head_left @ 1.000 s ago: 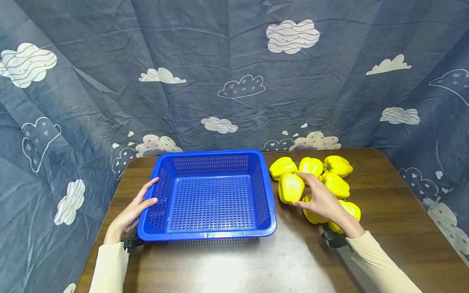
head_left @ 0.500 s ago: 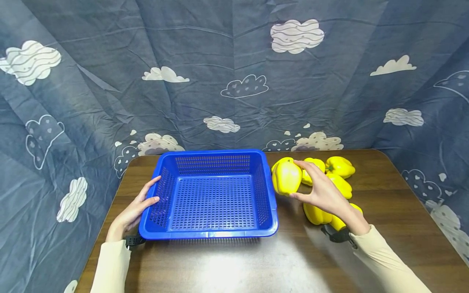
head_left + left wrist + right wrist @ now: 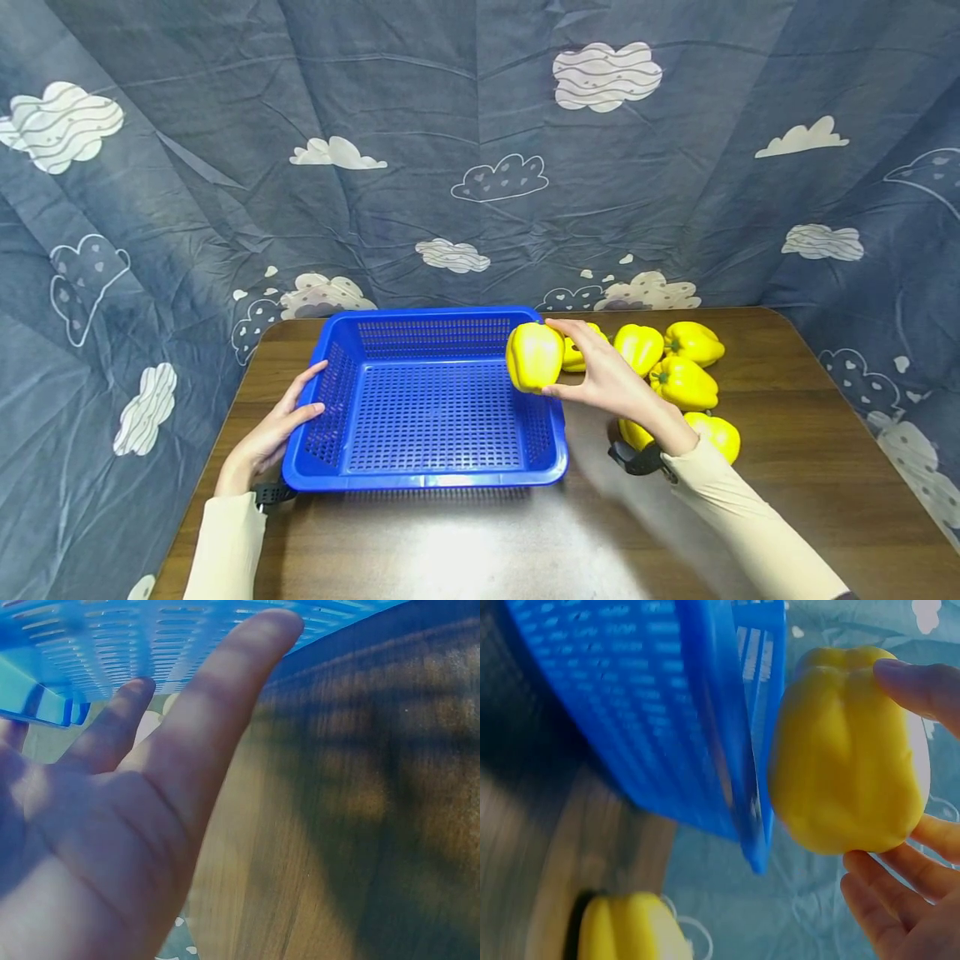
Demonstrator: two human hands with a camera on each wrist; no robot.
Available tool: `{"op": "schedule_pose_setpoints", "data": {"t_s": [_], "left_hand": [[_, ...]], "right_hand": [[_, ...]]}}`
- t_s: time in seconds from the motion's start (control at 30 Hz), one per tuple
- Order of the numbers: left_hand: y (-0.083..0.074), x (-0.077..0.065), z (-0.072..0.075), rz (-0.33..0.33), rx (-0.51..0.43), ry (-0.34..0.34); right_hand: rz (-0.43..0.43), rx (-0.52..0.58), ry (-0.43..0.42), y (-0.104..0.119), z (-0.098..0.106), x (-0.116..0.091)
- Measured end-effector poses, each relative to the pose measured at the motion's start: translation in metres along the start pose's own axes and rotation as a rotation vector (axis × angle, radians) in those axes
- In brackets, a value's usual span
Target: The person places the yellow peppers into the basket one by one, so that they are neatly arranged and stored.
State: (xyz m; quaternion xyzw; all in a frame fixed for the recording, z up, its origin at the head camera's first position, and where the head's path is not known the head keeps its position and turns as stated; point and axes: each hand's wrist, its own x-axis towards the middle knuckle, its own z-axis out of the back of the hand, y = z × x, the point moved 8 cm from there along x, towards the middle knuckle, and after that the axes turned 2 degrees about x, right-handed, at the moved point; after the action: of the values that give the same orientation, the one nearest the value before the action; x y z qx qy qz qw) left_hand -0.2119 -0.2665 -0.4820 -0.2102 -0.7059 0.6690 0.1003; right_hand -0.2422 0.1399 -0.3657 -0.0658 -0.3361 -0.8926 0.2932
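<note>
A yellow bell pepper (image 3: 534,358) is held in my right hand (image 3: 611,379), thumb on the near side and fingers on the far side. It overlaps the right rim of the blue plastic basket (image 3: 427,482) in the head view. In the right wrist view the pepper (image 3: 847,757) hangs beside the basket's rim (image 3: 724,742), fingertips at its ends. My left hand (image 3: 273,429) lies at the basket's left rim, thumb and fingers nearly straight against it. The left wrist view shows that palm (image 3: 97,840) below the slotted wall (image 3: 180,645). No pepper shows inside the basket.
Several more yellow bell peppers (image 3: 684,383) lie on the brown wooden table (image 3: 795,467) right of the basket, one partly behind my right hand, others partly behind my forearm. A dark blue cloth (image 3: 420,100) with white clouds hangs behind the table.
My right hand has lifted the yellow bell pepper from the group and carried it left to the basket's right rim. My left hand stays at the left rim.
</note>
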Motion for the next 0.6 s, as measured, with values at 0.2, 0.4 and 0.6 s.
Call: {"op": "schedule_pose_setpoints", "data": {"t_s": [0.2,0.4,0.6], "left_hand": [[0.0,0.0,0.002,0.008,0.013,-0.015],[0.0,0.001,0.002,0.013,0.017,-0.025],[0.001,0.001,0.003,0.015,0.018,-0.033]], "right_hand": [[-0.011,0.026,0.066,0.01,-0.023,0.017],[-0.001,0.055,0.103,0.024,-0.039,0.032],[0.054,0.07,0.118,0.041,-0.051,0.046]]}}
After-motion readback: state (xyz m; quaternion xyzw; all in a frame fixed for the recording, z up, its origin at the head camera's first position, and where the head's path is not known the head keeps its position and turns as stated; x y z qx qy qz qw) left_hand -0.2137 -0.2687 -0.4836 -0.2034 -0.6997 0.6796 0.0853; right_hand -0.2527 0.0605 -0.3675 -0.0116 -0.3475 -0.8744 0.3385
